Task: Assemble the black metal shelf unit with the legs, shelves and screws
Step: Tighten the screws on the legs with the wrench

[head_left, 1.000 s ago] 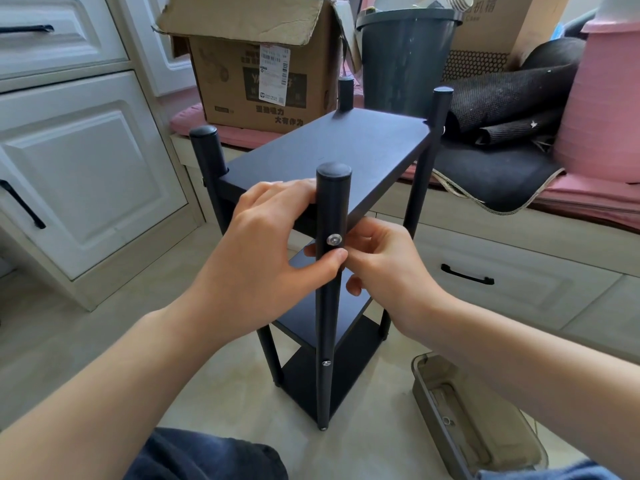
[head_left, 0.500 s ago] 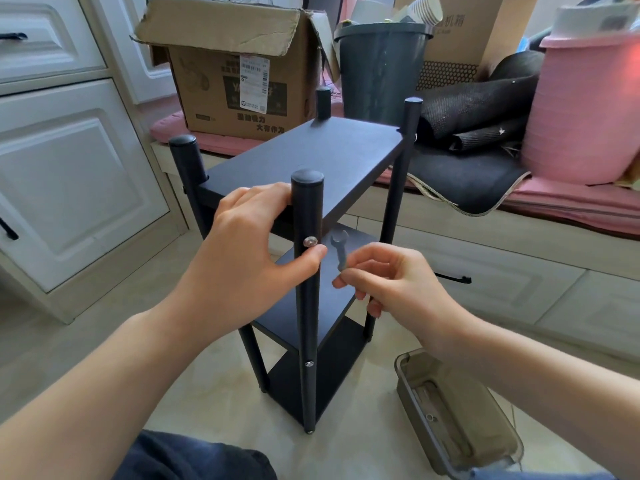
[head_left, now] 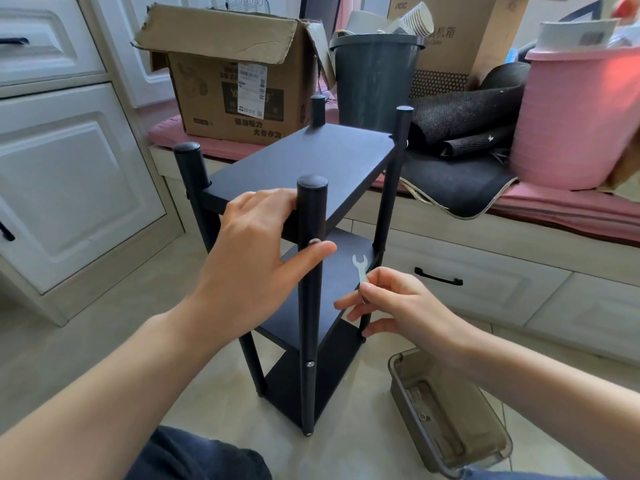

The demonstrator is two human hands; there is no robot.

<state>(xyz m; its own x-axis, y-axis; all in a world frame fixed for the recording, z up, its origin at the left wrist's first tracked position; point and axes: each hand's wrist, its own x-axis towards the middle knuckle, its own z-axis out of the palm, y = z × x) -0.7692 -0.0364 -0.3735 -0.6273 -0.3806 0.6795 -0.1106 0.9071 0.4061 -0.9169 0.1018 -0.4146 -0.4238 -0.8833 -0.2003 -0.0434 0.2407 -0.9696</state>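
Standing: the black shelf unit stood upright on the pale floor, its long way going up and down.
Shelves: three flat boards sat one over the other; the top shelf ran long from near the person to far away.
Near leg: the front leg stood straight up, with a screw near the top and another screw lower down.
Left hand: its grip was on the near edge of the top shelf, with the thumb across the front leg just under the upper screw.
Right hand: it pinched a small silver wrench, open end pointing up, just right of the front leg and not touching it.
Room: bare floor lay left of the unit; a clear brown tray sat on the floor to the right.
Behind: a cardboard box, a dark bin and a pink tub sat on a low bench.
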